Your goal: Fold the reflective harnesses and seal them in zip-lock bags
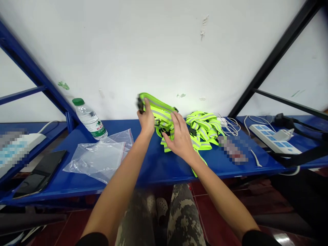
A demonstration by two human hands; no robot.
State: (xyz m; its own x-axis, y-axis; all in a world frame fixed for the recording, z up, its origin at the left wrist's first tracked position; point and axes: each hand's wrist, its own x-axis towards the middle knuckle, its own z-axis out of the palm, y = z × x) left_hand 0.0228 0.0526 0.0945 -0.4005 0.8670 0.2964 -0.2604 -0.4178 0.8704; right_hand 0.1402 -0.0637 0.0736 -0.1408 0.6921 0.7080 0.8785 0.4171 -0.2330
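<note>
My left hand (146, 119) is closed on one end of a folded neon-yellow reflective strap (160, 104), lifted above the blue shelf. A blurred black buckle sticks out by its fingers. My right hand (180, 138) has its fingers stretched and its thumb apart, close to the strap's other end. I cannot tell whether its fingertips touch the strap. Under and between the hands lie more yellow strap loops with black fittings, partly hidden. A tangled pile of the same reflective straps (205, 128) rests on the shelf to the right, one strip hanging toward the front edge.
Clear plastic zip bags (102, 153) lie left on the blue shelf (159, 169), before a water bottle (89, 119) with a green cap. A black phone (42, 174) sits at far left. White cables (232, 126) and a power strip (274, 138) are at right. Metal posts flank both sides.
</note>
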